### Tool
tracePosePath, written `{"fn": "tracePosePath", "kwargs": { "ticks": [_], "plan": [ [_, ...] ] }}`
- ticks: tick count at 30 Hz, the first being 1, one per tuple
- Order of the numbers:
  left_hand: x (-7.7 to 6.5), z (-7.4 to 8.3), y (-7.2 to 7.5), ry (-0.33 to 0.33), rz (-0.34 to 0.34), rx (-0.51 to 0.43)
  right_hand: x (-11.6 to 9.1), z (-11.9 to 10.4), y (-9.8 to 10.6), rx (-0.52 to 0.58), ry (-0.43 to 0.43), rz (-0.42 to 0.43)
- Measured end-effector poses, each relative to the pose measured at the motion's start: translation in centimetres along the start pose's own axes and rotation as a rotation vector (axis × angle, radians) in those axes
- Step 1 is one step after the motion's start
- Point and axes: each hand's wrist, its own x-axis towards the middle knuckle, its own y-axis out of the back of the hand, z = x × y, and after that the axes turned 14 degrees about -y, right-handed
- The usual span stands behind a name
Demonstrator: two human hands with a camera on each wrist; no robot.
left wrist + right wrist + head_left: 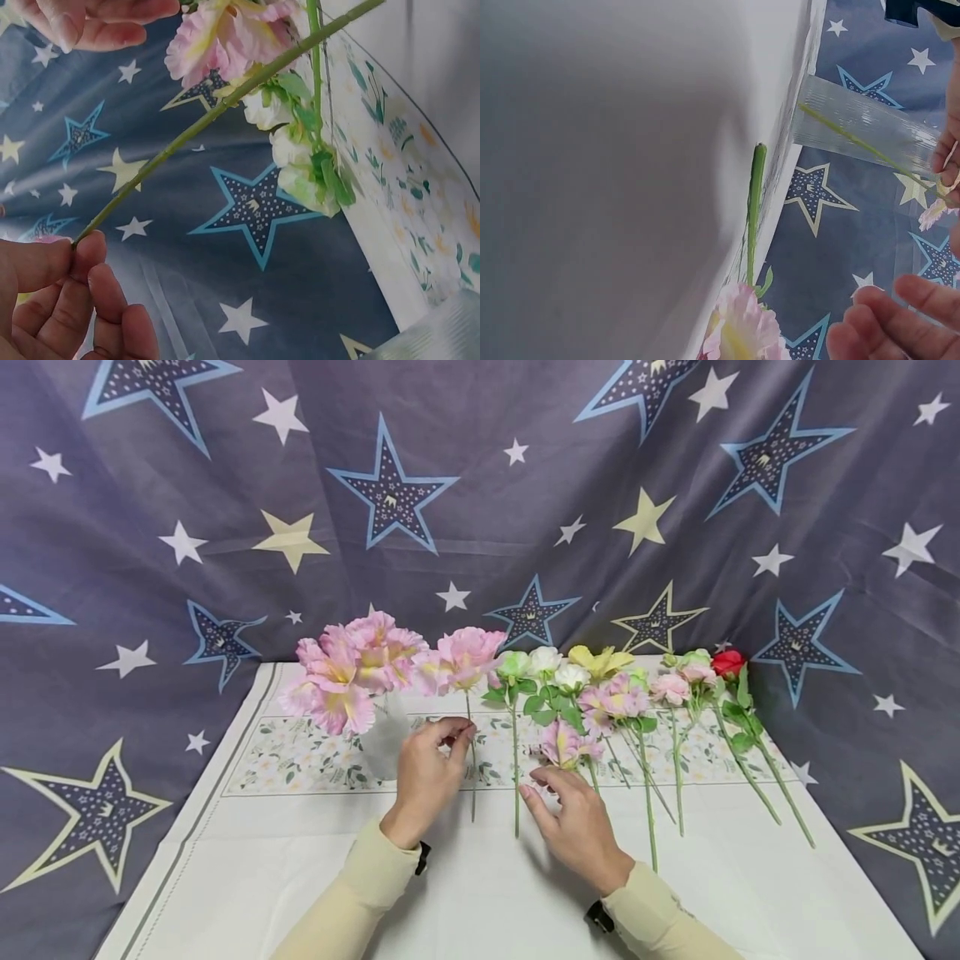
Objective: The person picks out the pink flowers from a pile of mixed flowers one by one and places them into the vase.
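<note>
Between thumb and fingertips, my left hand (431,768) pinches the thin green stem (202,124) of a pink ruffled flower (467,658). The bloom stands above the hand, and the stem's cut end points down over the table. Just left of it, a clear ribbed vase (862,120) holds several similar pink flowers (348,672). My right hand (577,822) is nearest a pink-and-yellow flower (566,743), its fingers loosely bent with nothing held. Between the two hands, a white-green rose stem (516,777) lies on the cloth.
Right of the hands lie several more stems: white roses (572,677), a yellow flower (600,662), pale pink roses (671,689) and a red rose (727,663). A white tablecloth (300,852) with a floral band covers the table. Behind hangs a star-patterned curtain (480,510).
</note>
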Motion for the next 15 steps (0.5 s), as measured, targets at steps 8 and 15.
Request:
{"fn": "tracePosePath", "kwargs": {
  "ticks": [8,15],
  "plan": [
    [0.2,-0.3,0.9,-0.066,0.058,0.040,0.1,0.3,0.1,0.020,0.018,-0.010],
    [0.6,-0.4,1.7,-0.119,0.085,0.052,0.2,0.4,0.1,0.030,0.039,-0.027]
  ]
}}
